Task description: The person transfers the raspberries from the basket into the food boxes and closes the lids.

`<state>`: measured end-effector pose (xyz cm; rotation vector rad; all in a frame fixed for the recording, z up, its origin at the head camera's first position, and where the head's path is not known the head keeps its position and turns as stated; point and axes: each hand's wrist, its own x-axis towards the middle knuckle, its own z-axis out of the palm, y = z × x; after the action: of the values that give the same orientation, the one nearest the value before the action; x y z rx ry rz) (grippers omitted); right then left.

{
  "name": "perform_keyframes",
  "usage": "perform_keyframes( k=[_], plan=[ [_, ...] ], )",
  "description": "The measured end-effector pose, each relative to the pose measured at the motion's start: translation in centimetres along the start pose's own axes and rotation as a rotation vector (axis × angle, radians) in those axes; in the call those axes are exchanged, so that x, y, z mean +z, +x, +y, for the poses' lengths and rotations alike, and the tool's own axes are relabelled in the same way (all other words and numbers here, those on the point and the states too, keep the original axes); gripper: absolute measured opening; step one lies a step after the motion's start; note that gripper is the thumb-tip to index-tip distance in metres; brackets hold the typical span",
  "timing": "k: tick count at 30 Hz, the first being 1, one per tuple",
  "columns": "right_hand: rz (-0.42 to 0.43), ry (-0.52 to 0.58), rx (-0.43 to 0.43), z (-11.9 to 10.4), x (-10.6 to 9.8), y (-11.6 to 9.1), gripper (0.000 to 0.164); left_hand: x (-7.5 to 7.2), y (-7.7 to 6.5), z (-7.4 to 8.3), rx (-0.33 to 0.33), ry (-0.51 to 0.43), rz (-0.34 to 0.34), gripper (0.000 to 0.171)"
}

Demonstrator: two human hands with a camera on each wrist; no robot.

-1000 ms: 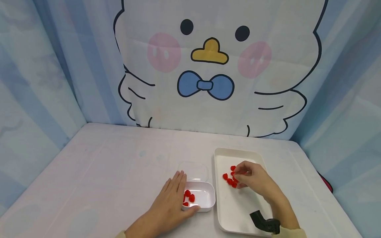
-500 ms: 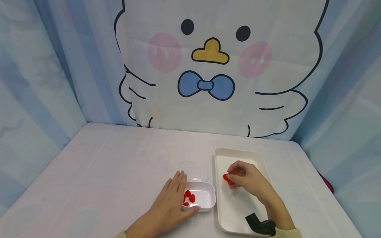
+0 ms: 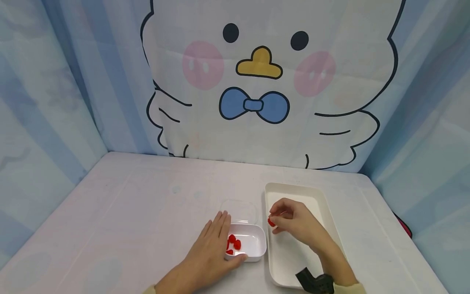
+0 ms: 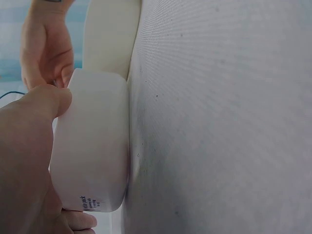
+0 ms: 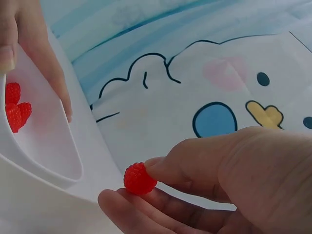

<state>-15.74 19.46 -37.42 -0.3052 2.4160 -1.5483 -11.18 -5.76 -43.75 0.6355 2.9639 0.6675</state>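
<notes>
My right hand point(image 3: 293, 220) pinches a red raspberry point(image 5: 140, 178) between thumb and fingers, above the left edge of the white tray point(image 3: 293, 265). My left hand point(image 3: 211, 247) rests against the small white box point(image 3: 253, 247), fingers straight along its left side and thumb at its near rim. Inside that box lie several red raspberries point(image 3: 237, 244), partly covered by the left hand. The left wrist view shows the box wall point(image 4: 92, 141) under my thumb. Most of the tray floor beneath my right hand is hidden.
Behind the box lies a clear plastic lid point(image 3: 239, 210). The tray stands close to the box's right side. A pale table cover point(image 3: 147, 196) spreads to the left, and a printed curtain point(image 3: 253, 134) hangs behind the table.
My right hand has moved left across the tray toward the box, with a raspberry at its fingertips. Loose raspberries seen in the tray earlier are now out of sight. The left hand has stayed put.
</notes>
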Motion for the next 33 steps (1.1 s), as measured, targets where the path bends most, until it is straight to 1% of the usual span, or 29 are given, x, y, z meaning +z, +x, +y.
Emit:
perform_keyframes(
  k=[5, 10, 15, 20, 25, 29, 33],
  plan=[
    [-0.029, -0.002, -0.033, -0.6, 1.0, -0.2, 0.020, 0.0, 0.0, 0.1, 0.010, 0.005, 0.006, 0.101],
    [-0.056, -0.023, -0.058, -1.1, 1.9, -0.2, 0.022, -0.1, 0.0, 0.1, 0.021, 0.008, 0.012, 0.101],
    [-0.059, -0.054, -0.060, -1.1, 2.7, 0.0, 0.019, -0.1, 0.0, 0.1, 0.026, 0.021, 0.019, 0.100],
    [-0.085, -0.089, -0.068, -1.2, 3.7, 0.2, 0.018, -0.2, 0.0, 0.2, 0.030, 0.034, 0.025, 0.100],
    [-0.093, -0.091, -0.074, -1.3, 4.4, 0.2, 0.018, -0.2, 0.0, 0.3, 0.038, 0.048, 0.043, 0.098],
    [-0.102, -0.115, -0.070, -1.2, 4.9, 0.2, 0.015, -0.2, -0.1, 0.4, 0.029, 0.052, 0.030, 0.097],
    [-0.106, -0.140, -0.082, -1.1, 5.6, 0.3, 0.013, -0.2, -0.1, 0.4, 0.035, 0.065, 0.044, 0.096]
  ],
)
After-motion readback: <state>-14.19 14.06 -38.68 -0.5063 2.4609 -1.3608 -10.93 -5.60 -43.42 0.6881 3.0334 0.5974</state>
